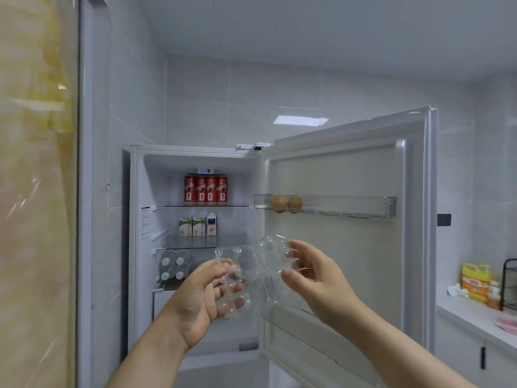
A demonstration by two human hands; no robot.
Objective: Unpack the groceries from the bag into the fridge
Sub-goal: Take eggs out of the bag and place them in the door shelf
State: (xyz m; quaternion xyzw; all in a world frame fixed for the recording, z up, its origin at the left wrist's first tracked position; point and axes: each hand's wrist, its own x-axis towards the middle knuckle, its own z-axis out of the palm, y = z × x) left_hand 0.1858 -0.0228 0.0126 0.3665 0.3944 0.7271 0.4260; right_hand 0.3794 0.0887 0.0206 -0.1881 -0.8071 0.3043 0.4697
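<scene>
A: What am I looking at? Quick.

B: I'm facing the open fridge [195, 163], door [349, 247] swung out to my right. I'm holding a clear plastic egg carton [251, 264] in front of the shelves, opened flat and looking empty, though the plastic is see-through so I'm not fully sure.

A: Hands?

B: My left hand [201, 298] is gripping the left half, fingers curled under it. My right hand [310, 275] is pinching the right half between thumb and fingertips.

A: Where are the eggs?

B: Two eggs [286, 203] are sitting in the door tray [349, 205], left end, side by side. Rest of the tray is bare.

A: So which step?

B: I'm judging the egg step is wrapping up: eggs are in the door, carton is what's left in hand. The bag isn't showing in this view.

A: Inside the fridge?

B: Red cans [205, 189] are standing on the top shelf, milk cartons [197, 226] on the one below, bottles [173, 264] lying under that.

A: Next move?

B: Probably I'm folding the carton shut and getting rid of it, then going back to the bag. It's flimsy and will flex, so I'm keeping both hands on it while closing. Counter [475, 312] on the right looks like a place to drop it.
</scene>
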